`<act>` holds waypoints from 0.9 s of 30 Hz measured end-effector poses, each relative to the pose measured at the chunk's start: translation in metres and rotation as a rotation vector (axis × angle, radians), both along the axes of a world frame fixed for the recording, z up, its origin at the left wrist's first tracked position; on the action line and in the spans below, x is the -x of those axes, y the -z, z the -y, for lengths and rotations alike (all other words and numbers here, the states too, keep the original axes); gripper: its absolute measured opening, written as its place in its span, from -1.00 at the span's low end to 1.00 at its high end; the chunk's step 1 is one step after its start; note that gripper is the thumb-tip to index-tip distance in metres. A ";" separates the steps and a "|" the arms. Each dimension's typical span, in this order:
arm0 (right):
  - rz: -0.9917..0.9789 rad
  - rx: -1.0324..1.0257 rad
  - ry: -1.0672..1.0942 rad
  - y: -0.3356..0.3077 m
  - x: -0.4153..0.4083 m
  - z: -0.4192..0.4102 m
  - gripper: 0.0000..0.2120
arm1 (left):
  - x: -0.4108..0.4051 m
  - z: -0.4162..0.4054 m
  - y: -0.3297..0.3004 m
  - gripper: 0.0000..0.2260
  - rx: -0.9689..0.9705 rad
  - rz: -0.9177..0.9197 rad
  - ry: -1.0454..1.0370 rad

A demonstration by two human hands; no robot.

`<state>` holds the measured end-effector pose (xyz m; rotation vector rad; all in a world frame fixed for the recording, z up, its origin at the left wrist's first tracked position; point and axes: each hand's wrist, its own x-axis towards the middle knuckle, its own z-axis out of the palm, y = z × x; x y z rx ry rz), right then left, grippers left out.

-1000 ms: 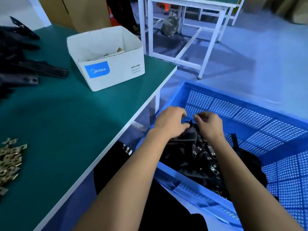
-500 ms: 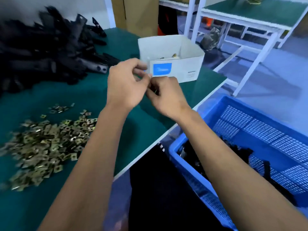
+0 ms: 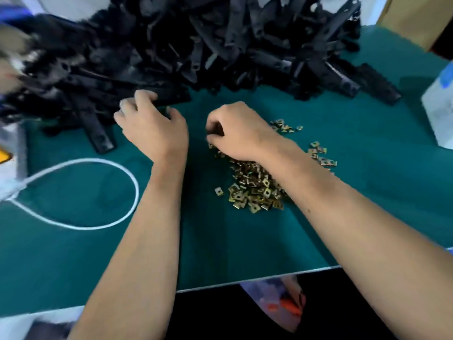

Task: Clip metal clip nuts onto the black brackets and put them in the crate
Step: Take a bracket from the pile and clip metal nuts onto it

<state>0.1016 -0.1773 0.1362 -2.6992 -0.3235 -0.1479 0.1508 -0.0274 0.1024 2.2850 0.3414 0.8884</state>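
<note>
A big heap of black brackets (image 3: 208,42) fills the back of the green table (image 3: 73,253). My left hand (image 3: 154,126) reaches to the heap's near edge, its fingers and thumb curled round the end of one black bracket (image 3: 169,98). A pile of brass-coloured metal clip nuts (image 3: 255,190) lies in the middle of the table. My right hand (image 3: 237,133) is palm down on the far end of that pile, fingertips curled into the nuts. The crate is out of view.
A white cable (image 3: 133,190) loops over the table at the left and runs to a white device (image 3: 9,153) at the left edge. A white box (image 3: 440,111) stands at the right edge, with a cardboard box (image 3: 414,18) behind it.
My view swung left from the crate to the table. Both hands left the crate, met in the air over the table, then parted: left to the bracket heap, right to the clip nuts.
</note>
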 end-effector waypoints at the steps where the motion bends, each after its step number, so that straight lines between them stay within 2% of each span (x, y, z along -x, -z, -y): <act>1: -0.016 0.030 -0.001 0.003 -0.006 -0.009 -0.81 | -0.005 -0.009 0.003 -0.64 0.041 -0.067 -0.060; 4: -0.044 0.091 0.017 0.008 -0.019 -0.024 -0.71 | -0.019 -0.024 0.007 -0.50 0.200 -0.223 -0.050; 6: -0.080 0.098 0.029 0.009 -0.024 -0.026 -0.72 | -0.025 -0.027 0.006 -0.48 0.322 -0.229 -0.001; 11: -0.147 0.068 0.003 0.008 -0.027 -0.018 -0.96 | -0.021 -0.025 -0.005 -0.39 0.693 -0.256 0.045; 14: -0.134 0.022 -0.022 0.011 -0.027 -0.012 -0.88 | -0.019 -0.019 -0.017 -0.56 1.164 -0.308 0.248; 17: -0.077 -0.083 0.005 0.018 -0.027 -0.005 -0.91 | -0.010 -0.008 -0.024 -0.81 1.724 -0.241 0.451; 19: -0.010 -0.240 0.057 0.022 -0.027 0.000 -0.98 | -0.002 0.000 -0.024 -0.82 1.899 -0.244 0.507; 23: 0.037 -0.443 0.142 0.021 -0.027 0.007 -0.79 | 0.012 0.013 -0.029 -0.80 1.982 -0.276 0.670; 25: 0.016 -0.583 0.172 0.017 -0.025 0.010 -0.65 | 0.013 0.019 -0.031 -0.83 1.866 -0.306 0.678; 27: -0.061 -0.751 0.184 0.013 -0.024 0.012 -0.57 | 0.011 0.025 -0.028 -0.86 1.632 -0.340 0.624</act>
